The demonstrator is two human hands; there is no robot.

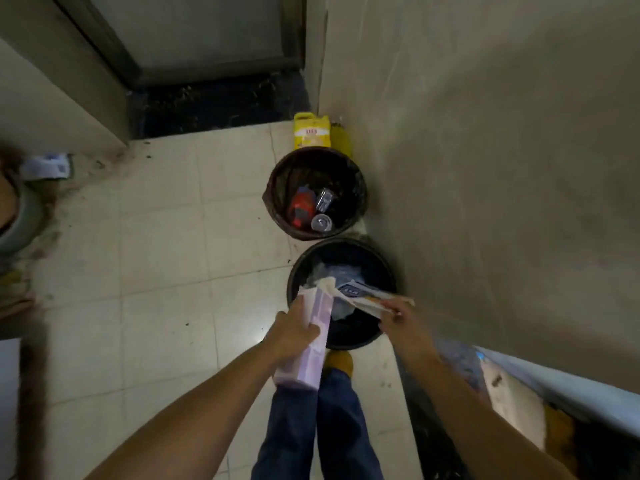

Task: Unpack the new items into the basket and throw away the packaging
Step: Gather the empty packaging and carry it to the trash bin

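Observation:
I stand over a black round bin [377,258] on the tiled floor by the wall; crumpled clear plastic and paper lie inside it. My left hand [291,332] grips a long pale purple carton [317,336], its torn upper end over the bin's near rim. My right hand [398,318] pinches a flattened white package with blue and orange print [363,294], held over the bin's opening. No basket is in view.
A second bin [277,188] with a dark liner stands farther along the wall, holding a red packet and clear bottles. A yellow jug [311,133] sits behind it. A dark doorway threshold [218,105] lies ahead. Sacks and clutter line the right wall near my legs.

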